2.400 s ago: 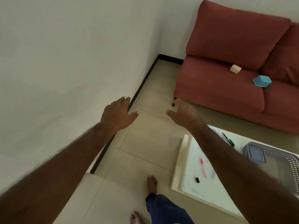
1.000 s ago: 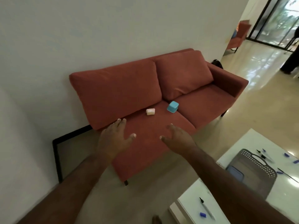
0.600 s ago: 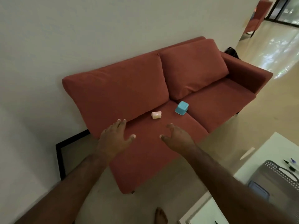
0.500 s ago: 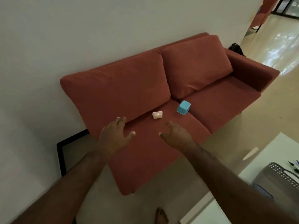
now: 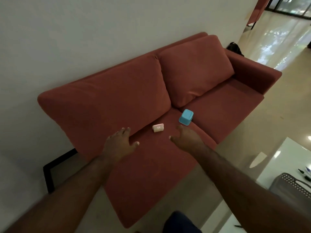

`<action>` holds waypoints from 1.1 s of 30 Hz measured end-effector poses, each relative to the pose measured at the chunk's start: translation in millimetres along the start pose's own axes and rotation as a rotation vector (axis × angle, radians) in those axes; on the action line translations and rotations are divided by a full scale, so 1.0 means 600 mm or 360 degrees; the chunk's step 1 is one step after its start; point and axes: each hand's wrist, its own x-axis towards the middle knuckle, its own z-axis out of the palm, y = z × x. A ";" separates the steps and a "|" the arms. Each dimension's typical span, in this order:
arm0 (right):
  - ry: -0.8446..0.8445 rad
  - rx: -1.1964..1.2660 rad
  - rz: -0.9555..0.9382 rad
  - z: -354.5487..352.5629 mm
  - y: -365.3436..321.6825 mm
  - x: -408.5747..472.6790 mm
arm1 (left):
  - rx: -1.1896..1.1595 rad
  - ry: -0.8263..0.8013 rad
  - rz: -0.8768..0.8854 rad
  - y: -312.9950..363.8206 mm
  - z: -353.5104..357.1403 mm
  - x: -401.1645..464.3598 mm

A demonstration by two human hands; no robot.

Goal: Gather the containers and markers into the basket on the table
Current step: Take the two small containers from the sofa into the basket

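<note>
Both hands are out front, empty, fingers spread and relaxed. Left hand (image 5: 118, 145) hovers over the front of the sofa's left seat cushion, thumb splayed. Right hand (image 5: 186, 138) is a bit further forward, fingers pointing toward the two containers. Reads as a reach setup: palms down and wide because nothing is picked yet.

Targets are on the sofa (image 5: 218, 105), not the worktop. The pale pink container (image 5: 158, 128) lies on its side on the left seat, between the two hands' fingertips and slightly beyond them. The blue container (image 5: 186, 117) sits upside down, tilted, near the seam between the seat cushions, just past the right hand's fingertips. Neither is touched.

Likely split: right hand takes blue, left takes pink, one trip. Blue is rigid-looking and open side down, so a top-down wrap on the walls should work. Pink is small, so a pinch.

The grey perforated basket (image 5: 292, 185) sits at the lower right on the white worktop (image 5: 284, 153), well apart from the sofa, so a turn and carry is needed. Markers (image 5: 303, 174) lie on the worktop just beyond the basket, mostly cut off by the frame edge. Can't tell what's inside the basket from here.
</note>
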 end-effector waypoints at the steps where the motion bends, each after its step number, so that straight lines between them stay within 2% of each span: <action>1: -0.0002 -0.0001 0.0021 0.002 0.005 0.012 | 0.0001 -0.0009 0.0009 0.002 0.002 0.010; 10: -0.0227 0.0086 0.0112 0.052 0.063 0.203 | 0.0034 -0.0185 -0.0054 0.040 0.036 0.156; 18: -0.0480 0.0060 0.0129 0.159 0.122 0.420 | -0.0017 -0.0394 -0.0097 0.120 0.154 0.342; 26: -0.0515 -0.0109 -0.0092 0.316 0.159 0.576 | -0.0038 -0.0517 -0.0138 0.131 0.287 0.471; 30: -0.0516 -0.0400 -0.0258 0.362 0.161 0.603 | 0.0007 -0.0550 -0.0129 0.134 0.320 0.465; 33: -0.0529 -0.0455 -0.0332 0.388 0.164 0.630 | -0.0011 -0.0541 -0.0102 0.143 0.331 0.469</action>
